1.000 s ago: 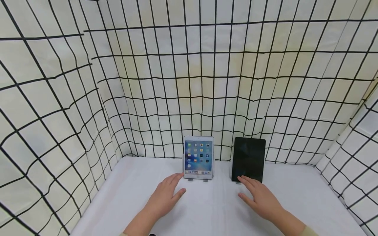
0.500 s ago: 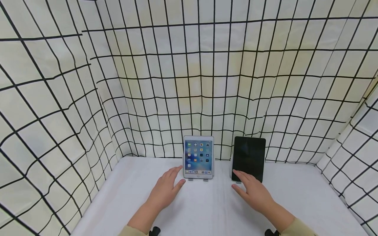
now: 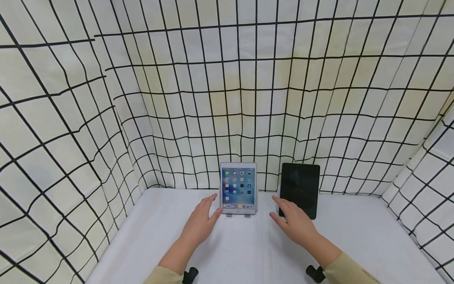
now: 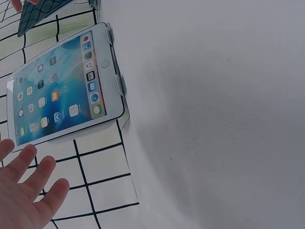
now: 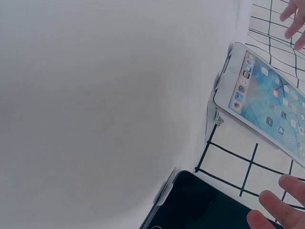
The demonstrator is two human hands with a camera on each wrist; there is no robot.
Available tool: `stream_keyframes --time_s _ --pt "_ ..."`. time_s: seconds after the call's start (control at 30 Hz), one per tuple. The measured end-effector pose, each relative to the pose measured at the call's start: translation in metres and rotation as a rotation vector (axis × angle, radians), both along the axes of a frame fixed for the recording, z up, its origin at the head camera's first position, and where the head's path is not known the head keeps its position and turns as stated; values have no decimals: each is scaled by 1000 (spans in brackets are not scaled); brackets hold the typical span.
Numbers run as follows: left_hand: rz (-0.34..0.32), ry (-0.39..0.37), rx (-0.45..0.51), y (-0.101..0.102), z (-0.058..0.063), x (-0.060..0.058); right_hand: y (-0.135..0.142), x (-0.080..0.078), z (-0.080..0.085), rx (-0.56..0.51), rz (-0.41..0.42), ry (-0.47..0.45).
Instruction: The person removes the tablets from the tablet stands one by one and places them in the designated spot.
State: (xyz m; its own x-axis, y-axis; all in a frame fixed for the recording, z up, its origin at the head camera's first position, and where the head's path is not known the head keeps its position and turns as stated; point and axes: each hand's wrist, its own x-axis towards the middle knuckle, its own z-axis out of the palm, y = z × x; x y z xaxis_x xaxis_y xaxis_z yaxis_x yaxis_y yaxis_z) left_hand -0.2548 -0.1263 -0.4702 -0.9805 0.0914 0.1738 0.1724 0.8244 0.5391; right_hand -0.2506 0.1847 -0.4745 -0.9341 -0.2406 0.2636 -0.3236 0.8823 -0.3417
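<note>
A white tablet with a lit home screen of app icons leans upright on a small clear stand. To its right, a black tablet with a dark screen stands propped the same way. My left hand hovers at the white tablet's lower left corner, fingers spread; in the left wrist view this hand appears apart from the tablet's side. My right hand is in front of the black tablet's lower part and covers some of it, fingertips pointing toward the gap between the tablets. Neither hand holds anything.
A white cloth-covered table lies beneath. White walls with a black grid enclose the back and both sides, close behind the tablets. Black wrist mounts show under the sleeves.
Both hands have moved forward a little. The right hand has also shifted left, its fingertips passing from the black tablet's lower edge to its left side. Both tablets stay in place.
</note>
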Motion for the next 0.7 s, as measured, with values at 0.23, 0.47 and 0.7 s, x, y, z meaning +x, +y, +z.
stream_keyframes --time_s 0.23,0.47,0.7 --pt "31 -16 90 3 -1 -7 -10 -10 4 -49 -9 -21" --pt "61 -23 162 8 -4 -16 -22 -19 9 -138 -47 -78" --pt "95 -39 239 11 -7 -28 -29 -32 5 -168 -62 -83"
